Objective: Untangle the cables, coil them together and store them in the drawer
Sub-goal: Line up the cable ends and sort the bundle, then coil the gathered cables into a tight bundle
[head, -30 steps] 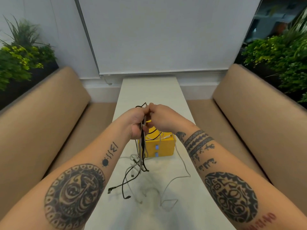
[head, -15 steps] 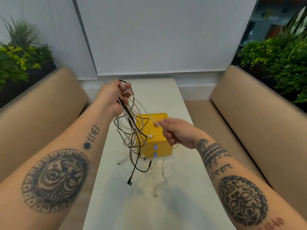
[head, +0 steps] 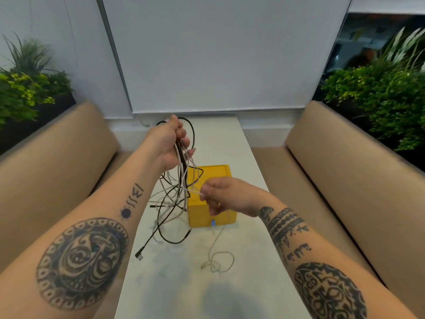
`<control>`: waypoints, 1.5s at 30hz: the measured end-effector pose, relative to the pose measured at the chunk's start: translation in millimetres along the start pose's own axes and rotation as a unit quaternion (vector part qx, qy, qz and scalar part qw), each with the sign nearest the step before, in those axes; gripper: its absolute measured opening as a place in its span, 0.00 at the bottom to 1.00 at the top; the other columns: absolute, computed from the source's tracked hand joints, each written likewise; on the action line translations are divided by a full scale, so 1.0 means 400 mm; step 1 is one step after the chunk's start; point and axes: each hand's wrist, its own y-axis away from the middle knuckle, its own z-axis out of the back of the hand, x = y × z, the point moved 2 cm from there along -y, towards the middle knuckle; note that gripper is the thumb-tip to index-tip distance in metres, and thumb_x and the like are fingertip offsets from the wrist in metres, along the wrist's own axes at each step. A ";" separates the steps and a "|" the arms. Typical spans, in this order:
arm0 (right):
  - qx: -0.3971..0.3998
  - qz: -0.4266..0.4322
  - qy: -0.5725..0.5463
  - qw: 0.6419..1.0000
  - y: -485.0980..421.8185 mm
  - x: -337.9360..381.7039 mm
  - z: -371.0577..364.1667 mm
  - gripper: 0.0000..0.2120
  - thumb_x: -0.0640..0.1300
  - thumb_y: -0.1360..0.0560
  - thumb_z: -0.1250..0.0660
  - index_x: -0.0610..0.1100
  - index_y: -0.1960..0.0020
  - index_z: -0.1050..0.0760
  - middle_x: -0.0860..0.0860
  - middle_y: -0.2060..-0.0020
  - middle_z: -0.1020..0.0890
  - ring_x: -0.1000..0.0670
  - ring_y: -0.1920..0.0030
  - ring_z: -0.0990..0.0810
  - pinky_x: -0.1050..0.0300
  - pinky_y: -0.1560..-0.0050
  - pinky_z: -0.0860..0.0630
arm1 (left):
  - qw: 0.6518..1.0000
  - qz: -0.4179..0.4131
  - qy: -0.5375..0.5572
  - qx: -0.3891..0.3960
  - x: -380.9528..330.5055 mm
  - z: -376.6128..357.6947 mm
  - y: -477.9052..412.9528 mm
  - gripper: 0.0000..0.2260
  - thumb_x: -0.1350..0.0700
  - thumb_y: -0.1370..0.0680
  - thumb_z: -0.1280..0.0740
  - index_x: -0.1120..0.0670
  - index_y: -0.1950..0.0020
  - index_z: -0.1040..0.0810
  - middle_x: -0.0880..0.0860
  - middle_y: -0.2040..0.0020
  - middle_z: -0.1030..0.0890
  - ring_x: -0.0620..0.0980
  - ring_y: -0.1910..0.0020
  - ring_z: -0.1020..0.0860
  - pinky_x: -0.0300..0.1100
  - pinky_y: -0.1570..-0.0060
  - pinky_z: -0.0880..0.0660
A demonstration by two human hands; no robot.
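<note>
Black and white cables [head: 181, 166] have been raised in a hanging tangle, bunched in the closed left grip [head: 169, 143], and one white cable [head: 208, 264] has been drawn aside, pinched in the right grip [head: 218, 194], its tail looped on the tabletop [head: 174, 291]; untangling is judged barely begun. A yellow drawer box [head: 216, 172] is seen just behind the tangle, benches [head: 57, 171] at both sides; crossed strands may snag.

Drawer box [head: 218, 173] on table [head: 174, 291] between benches [head: 57, 162]; cable bunch [head: 177, 194] left of box, loose cable [head: 220, 261] before it
</note>
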 end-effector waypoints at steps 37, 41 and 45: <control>-0.504 -0.059 -0.149 0.849 0.103 -0.261 0.418 0.05 0.41 0.23 0.34 0.49 0.56 0.24 0.50 0.69 0.30 0.51 0.73 0.34 0.59 0.73 0.35 | 0.719 -0.182 -0.669 -0.056 0.032 0.163 0.017 0.08 0.45 0.21 0.32 0.48 0.55 0.23 0.51 0.61 0.21 0.54 0.61 0.22 0.43 0.68 0.31; -0.494 -0.080 -0.162 0.851 0.095 -0.300 0.435 0.05 0.40 0.24 0.33 0.48 0.55 0.23 0.50 0.69 0.30 0.51 0.71 0.34 0.58 0.71 0.34 | 0.743 -0.167 -0.646 -0.054 0.056 0.179 0.019 0.08 0.45 0.21 0.32 0.49 0.55 0.21 0.53 0.64 0.23 0.51 0.74 0.28 0.41 0.78 0.30; -0.494 -0.101 -0.220 0.835 0.091 -0.327 0.439 0.03 0.37 0.23 0.34 0.43 0.51 0.23 0.49 0.69 0.32 0.50 0.73 0.37 0.58 0.72 0.36 | 0.752 -0.143 -0.642 -0.033 0.056 0.205 0.019 0.12 0.44 0.22 0.30 0.51 0.59 0.21 0.47 0.74 0.28 0.47 0.74 0.29 0.42 0.71 0.30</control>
